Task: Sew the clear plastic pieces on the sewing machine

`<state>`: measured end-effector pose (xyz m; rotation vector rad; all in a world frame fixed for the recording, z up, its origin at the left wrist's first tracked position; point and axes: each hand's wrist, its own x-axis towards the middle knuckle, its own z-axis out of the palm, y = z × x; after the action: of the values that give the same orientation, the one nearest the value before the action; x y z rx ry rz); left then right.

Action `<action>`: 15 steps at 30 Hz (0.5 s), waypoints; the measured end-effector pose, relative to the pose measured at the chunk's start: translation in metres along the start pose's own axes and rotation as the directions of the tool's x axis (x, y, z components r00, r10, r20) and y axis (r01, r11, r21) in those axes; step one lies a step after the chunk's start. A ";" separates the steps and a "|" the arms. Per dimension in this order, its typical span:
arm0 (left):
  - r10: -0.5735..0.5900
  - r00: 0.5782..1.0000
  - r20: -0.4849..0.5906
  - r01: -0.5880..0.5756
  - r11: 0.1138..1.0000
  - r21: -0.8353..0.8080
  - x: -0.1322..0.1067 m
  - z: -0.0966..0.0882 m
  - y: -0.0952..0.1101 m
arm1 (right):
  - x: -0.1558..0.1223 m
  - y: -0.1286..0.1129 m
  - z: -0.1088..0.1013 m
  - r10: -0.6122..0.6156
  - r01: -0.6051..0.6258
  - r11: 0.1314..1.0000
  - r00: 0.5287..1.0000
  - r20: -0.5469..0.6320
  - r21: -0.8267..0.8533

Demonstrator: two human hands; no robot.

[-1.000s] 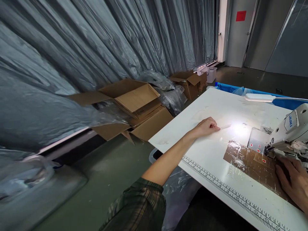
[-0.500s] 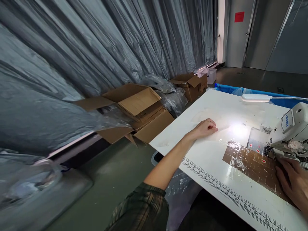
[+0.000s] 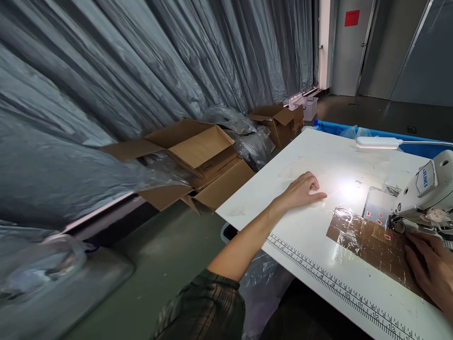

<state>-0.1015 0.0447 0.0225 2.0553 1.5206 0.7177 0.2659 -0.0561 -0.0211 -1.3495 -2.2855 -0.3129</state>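
Brown cardboard (image 3: 368,244) lies under right grip (image 3: 430,262) and near left grip (image 3: 301,191), thumbs parted from fingers

The white table (image 3: 318,156) is printed with a ruler scale (image 3: 332,284) along its near edge. On it, a sewing machine (image 3: 433,186) is set at the right, and a brown sheet (image 3: 371,250), partly covered in glossy clear film, is laid flat beside a metal plate (image 3: 377,208).
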 end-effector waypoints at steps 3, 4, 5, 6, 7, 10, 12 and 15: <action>-0.002 0.999 0.053 -0.001 0.998 0.057 -0.002 0.003 0.000 | -0.001 0.001 0.001 0.031 -0.032 0.999 0.999 0.023 0.027; -0.010 0.999 0.052 0.008 0.999 0.050 -0.002 0.003 -0.001 | -0.001 0.002 0.001 0.034 -0.035 0.999 0.999 0.030 0.029; -0.020 0.998 0.051 0.018 0.999 0.036 -0.001 0.002 -0.001 | -0.002 0.003 0.002 0.038 -0.039 0.999 0.999 0.036 0.026; -0.028 0.998 0.053 0.027 0.999 0.017 -0.001 0.002 -0.001 | -0.003 0.005 0.002 0.040 -0.041 0.999 0.998 0.042 0.020; -0.037 0.998 0.052 0.038 0.999 -0.004 0.000 0.001 -0.001 | -0.004 0.006 0.003 0.040 -0.040 0.999 0.998 0.049 0.013; -0.071 0.996 0.045 0.074 0.995 -0.060 0.002 0.001 -0.002 | -0.008 0.009 0.005 0.025 -0.025 1.000 0.997 0.079 -0.001; -0.094 0.995 0.034 0.097 0.992 -0.083 0.004 0.001 -0.003 | -0.009 0.009 0.005 0.027 -0.028 1.000 0.996 0.085 0.002; -0.114 0.993 0.018 0.115 0.989 -0.096 0.006 0.003 -0.006 | -0.009 0.007 0.005 0.053 -0.054 0.998 0.996 0.079 0.015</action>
<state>-0.1019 0.0514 0.0172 1.8817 1.5516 0.7189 0.2746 -0.0576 -0.0301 -1.4348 -2.3055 -0.2258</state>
